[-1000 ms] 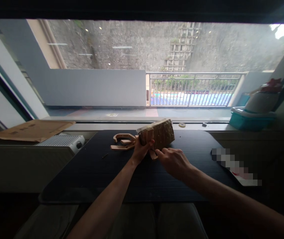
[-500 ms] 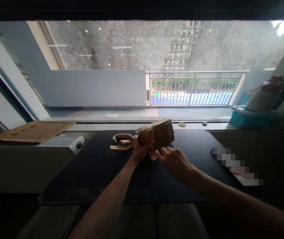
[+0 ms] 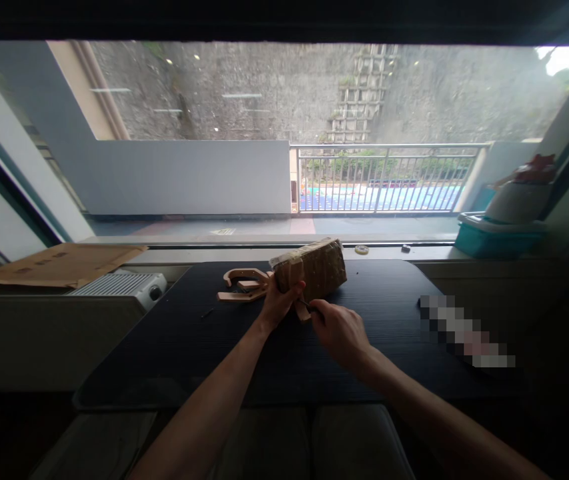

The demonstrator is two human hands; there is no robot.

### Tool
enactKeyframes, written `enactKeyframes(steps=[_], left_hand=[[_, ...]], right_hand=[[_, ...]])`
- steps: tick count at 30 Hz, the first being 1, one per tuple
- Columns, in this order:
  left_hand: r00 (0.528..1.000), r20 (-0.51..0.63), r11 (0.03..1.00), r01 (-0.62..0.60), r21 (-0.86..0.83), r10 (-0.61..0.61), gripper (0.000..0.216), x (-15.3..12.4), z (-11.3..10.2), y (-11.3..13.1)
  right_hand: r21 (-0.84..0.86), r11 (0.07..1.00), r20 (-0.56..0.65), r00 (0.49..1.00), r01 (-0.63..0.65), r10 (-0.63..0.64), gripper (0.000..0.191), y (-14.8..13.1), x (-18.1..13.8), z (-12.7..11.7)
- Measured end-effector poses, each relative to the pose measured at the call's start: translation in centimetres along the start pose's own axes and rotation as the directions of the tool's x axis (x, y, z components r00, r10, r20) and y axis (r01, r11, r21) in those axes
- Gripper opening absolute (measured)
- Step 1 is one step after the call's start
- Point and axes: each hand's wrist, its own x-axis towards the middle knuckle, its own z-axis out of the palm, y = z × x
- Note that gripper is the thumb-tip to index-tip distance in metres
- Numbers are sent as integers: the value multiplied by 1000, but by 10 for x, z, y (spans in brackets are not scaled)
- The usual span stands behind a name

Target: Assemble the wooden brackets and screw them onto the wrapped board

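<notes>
Right hand (image 3: 338, 330) turned, grip clamped on one dark tool (image 3: 305, 305), left hand (image 3: 278, 307) clamped on one taped box (image 3: 322, 270)

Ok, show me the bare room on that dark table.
Dark table: bare front left, between thin dark stick and near edge; bare right of the right hand, short of the pixelated item. Crowded: centre, around brown block and wooden pieces.
</notes>
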Motion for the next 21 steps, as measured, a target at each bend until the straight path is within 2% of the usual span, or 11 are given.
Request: enactKeyframes(steps=[2,4,7,10,15,21], left_hand=[[1000,2,1000,-5,1,5,48,-1,-1,2],[1000,7,1000,-6,0,6,47,-1,-1,3],[1000,6,1000,-1,4,1,45,0,-1,2],[1000,1,1000,4,9,-4,45,1,-1,-1],[1000,4,1000,-3,-1,3,44,3,-1,-7],[1000,-1,1000,-10,-17,10,50,3,0,-11]], right_hand=[[-2,998,32,997,64,-64,32,4,2,-8],[-73,979,62,980,193,-188,35,7,4,-18],[-265,864,113,904,428,-412,35,9,8,-31],[-353,778,156,852,520,-499,32,8,12,-35],[-291,836,174,885,465,-432,29,6,12,-27],[-215,930,118,953,297,-277,23,-4,13,-21]])
